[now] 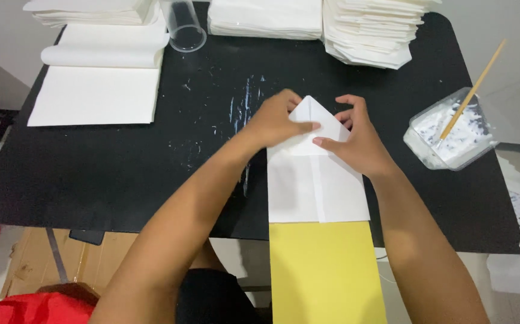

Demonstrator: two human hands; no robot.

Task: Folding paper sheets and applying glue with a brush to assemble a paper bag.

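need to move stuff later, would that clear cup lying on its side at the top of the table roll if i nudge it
Probably yes: the clear cup lies on its side on the smooth black table, so a sideways nudge should roll it. It looks thin, empty and light. The paper stack on its left may stop it.

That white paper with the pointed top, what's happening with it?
A person is folding it by hand. Both the left hand and the right hand press down on the far end of the white paper, where its corners are folded in to a point. A yellow sheet lies at its near end, hanging over the edge of the black table. Stacks of white paper sit along the far side, and a clear tub of white paste with a stick stands to the right.
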